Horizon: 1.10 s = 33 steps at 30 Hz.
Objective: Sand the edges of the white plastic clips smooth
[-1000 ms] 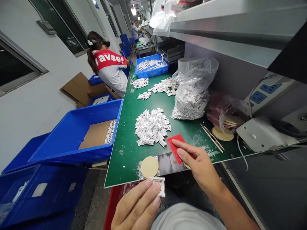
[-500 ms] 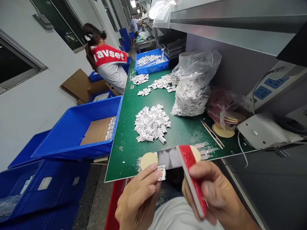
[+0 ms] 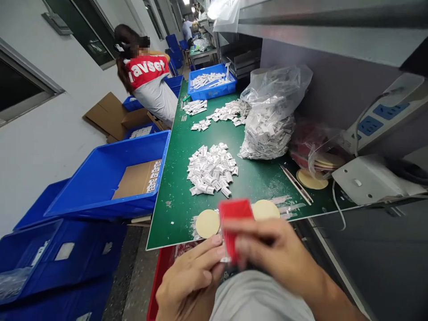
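My left hand (image 3: 190,281) is closed on a small white plastic part, now mostly hidden behind the fingers and a red sanding block (image 3: 236,207). My right hand (image 3: 274,249) grips that flat block, which has a red face, and holds it against or just over the part; contact cannot be made out, as the block is blurred. Both hands are at the front edge of the green table (image 3: 180,187). Beyond them lies a heap of similar white plastic parts (image 3: 212,169). Two round yellow discs (image 3: 207,224) lie on the table edge, either side of the block.
A clear bag of white parts (image 3: 267,133) stands at the right, beside tweezers (image 3: 296,183) and a power strip (image 3: 377,118). Smaller piles and a blue tray (image 3: 212,92) sit farther back. Blue bins (image 3: 100,178) flank the table's left; a co-worker (image 3: 147,84) sits beyond.
My right hand has moved left, bringing the red block over to the white part and turning its red face toward me. My left hand stays nearly in place. The co-worker's arm has shifted.
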Available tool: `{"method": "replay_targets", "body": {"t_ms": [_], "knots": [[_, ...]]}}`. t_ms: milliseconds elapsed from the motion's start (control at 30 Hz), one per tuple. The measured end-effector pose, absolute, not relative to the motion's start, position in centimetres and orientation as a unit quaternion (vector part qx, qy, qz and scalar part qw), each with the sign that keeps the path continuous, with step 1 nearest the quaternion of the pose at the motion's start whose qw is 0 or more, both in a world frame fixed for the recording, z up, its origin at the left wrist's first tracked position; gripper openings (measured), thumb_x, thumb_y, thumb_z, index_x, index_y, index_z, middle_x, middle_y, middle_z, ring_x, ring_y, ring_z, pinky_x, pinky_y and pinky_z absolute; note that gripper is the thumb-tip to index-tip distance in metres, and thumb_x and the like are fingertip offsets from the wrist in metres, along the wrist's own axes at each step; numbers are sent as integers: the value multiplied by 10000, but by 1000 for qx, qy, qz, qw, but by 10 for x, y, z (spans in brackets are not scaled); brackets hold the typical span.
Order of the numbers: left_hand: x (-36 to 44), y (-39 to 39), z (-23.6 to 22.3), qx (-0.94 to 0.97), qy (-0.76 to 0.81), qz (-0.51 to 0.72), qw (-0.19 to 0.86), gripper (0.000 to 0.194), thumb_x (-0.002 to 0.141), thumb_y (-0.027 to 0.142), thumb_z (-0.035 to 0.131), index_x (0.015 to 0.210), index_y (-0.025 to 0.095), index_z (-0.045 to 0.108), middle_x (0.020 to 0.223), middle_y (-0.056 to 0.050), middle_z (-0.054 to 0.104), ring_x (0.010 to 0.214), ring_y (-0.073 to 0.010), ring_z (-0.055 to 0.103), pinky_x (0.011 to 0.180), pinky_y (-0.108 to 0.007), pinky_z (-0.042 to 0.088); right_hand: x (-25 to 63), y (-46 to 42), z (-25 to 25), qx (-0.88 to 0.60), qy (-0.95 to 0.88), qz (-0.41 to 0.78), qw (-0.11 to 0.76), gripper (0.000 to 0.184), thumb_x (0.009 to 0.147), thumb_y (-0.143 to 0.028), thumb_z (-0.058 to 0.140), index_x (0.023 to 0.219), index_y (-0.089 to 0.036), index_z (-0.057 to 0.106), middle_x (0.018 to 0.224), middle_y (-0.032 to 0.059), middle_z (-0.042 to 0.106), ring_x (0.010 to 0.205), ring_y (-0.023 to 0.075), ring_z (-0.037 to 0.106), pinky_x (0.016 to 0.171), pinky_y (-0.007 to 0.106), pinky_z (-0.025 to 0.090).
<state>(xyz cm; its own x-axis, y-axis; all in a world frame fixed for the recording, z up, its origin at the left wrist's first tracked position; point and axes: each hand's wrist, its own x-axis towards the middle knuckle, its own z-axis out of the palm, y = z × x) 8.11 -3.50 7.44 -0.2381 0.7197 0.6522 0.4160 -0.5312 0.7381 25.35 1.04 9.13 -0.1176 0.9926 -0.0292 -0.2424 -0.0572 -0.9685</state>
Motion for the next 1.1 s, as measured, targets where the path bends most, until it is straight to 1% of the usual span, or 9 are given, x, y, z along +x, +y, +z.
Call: {"method": "replay_targets", "body": {"t_ms": [133, 300, 500, 633, 767, 833, 933, 1000, 1100], "knots": [[84, -28, 75, 574, 446, 667, 161, 411, 639, -64, 790, 765, 190, 492, 809, 56, 800, 733, -182, 780, 802, -302, 657, 254, 14, 93, -482, -435, 518, 557, 322, 897, -340, 705, 1216, -295, 725, 750, -13, 718, 661, 92, 614, 655, 193, 509], [83, -27, 78, 564, 455, 656, 210, 394, 697, -60, 751, 797, 199, 471, 811, 42, 803, 757, -182, 781, 818, -303, 646, 255, 2, 97, -369, -396, 620, 568, 309, 974, -396, 594, 1270, -363, 679, 708, -23, 692, 481, 45, 454, 457, 156, 363], [84, -30, 75, 543, 464, 658, 236, 353, 727, 10, 776, 808, 206, 493, 801, 15, 803, 760, -211, 782, 770, -339, 653, 256, -5, 97, -294, -358, 709, 532, 375, 929, -446, 652, 1271, -295, 688, 608, -13, 636, 481, 92, 577, 472, 192, 427], [83, -31, 76, 518, 465, 647, 311, 317, 758, 68, 780, 823, 216, 507, 828, -2, 806, 732, -215, 780, 732, -356, 653, 259, -5, 97, -198, -327, 808, 448, 467, 926, -428, 663, 1381, -359, 585, 651, -23, 645, 347, 23, 435, 355, 124, 308], [78, -28, 72, 476, 440, 616, 448, 291, 773, 142, 793, 864, 222, 528, 765, -9, 788, 674, -195, 767, 656, -300, 638, 266, -1, 103, -196, -299, 817, 452, 454, 950, -442, 621, 1394, -365, 570, 613, -56, 581, 340, 1, 260, 344, 109, 213], [76, -26, 68, 436, 443, 602, 501, 310, 761, 160, 808, 839, 217, 513, 735, -2, 771, 648, -172, 751, 606, -240, 609, 271, 1, 107, -183, -361, 827, 390, 423, 937, -434, 633, 1337, -296, 641, 544, -70, 491, 382, 27, 218, 365, 131, 201], [73, -25, 66, 380, 468, 589, 538, 363, 749, 160, 820, 820, 221, 470, 737, 15, 753, 653, -156, 736, 601, -230, 589, 276, 3, 114, -101, -523, 810, 247, 338, 868, -461, 689, 1018, -182, 808, 469, -51, 438, 446, 81, 300, 434, 194, 299], [72, -24, 67, 374, 459, 588, 551, 386, 743, 175, 829, 837, 229, 458, 738, 20, 745, 634, -150, 723, 593, -235, 584, 278, 3, 117, -119, -557, 788, 234, 422, 887, -544, 621, 844, -173, 817, 468, -32, 473, 460, 97, 329, 465, 218, 322], [72, -23, 69, 373, 444, 578, 575, 394, 756, 207, 827, 841, 233, 443, 728, 11, 742, 604, -144, 711, 562, -218, 565, 281, 6, 117, -153, -564, 778, 229, 519, 921, -612, 517, 790, -194, 796, 481, -22, 497, 445, 104, 324, 454, 229, 295]]}}
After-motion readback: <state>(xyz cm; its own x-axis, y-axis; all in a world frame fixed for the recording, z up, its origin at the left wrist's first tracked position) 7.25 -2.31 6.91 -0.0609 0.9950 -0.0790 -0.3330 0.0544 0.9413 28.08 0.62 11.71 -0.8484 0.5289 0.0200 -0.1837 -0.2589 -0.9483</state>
